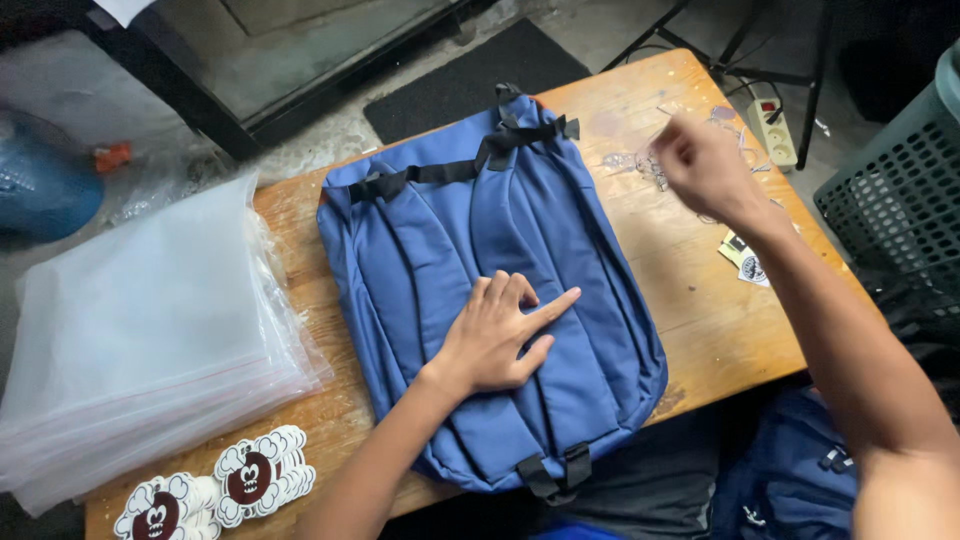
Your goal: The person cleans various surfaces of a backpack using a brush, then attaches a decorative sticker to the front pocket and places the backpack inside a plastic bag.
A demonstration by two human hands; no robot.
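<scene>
Blue backpack (480,300) lies strap-side up; left hand (495,340) presses flat on it, right hand (700,165) hovers beside it, grip unclear.

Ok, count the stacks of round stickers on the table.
2, both at the near left corner of the table: one sticker stack at the edge, another sticker stack beside it. Each holds hidden stickers underneath.

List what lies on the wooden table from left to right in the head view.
Stack of clear plastic bags → pile of stickers → blue backpack with the left hand flat on it → right hand → paper tags.
</scene>
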